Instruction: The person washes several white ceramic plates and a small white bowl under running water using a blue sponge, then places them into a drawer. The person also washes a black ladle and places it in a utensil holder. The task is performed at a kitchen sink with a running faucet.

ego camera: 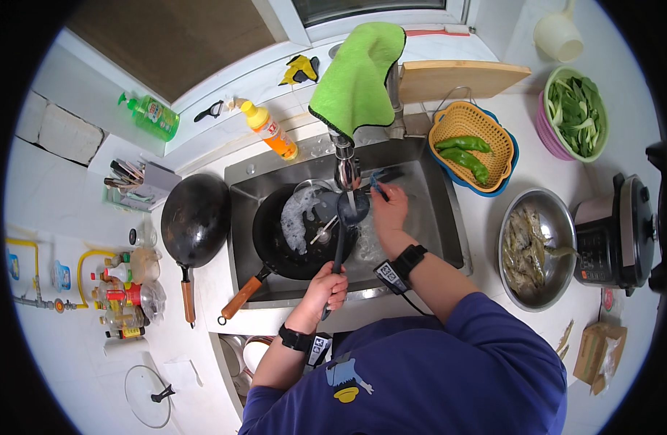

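My left hand [327, 288] is closed around the handle of a dark ladle [353, 209], whose bowl is under water running from the chrome faucet [347, 168]. To its right, my right hand [390, 209] grips a scrub brush [378, 185] with a dark handle and bluish head; its exact form is partly hidden. Below the ladle, a black wok [276, 234] with a wooden handle sits in the steel sink [442, 217], holding water, white foam and what looks like pale chopsticks [323, 229]. A clear round rim shows at the wok's far edge.
A second wok [196, 220] lies left of the sink. A green cloth [360, 81] drapes over the faucet, beside an orange detergent bottle [271, 130]. On the right stand a yellow basket [447, 119] with green peppers, a steel bowl [564, 217] of shrimp and a cooker [611, 234].
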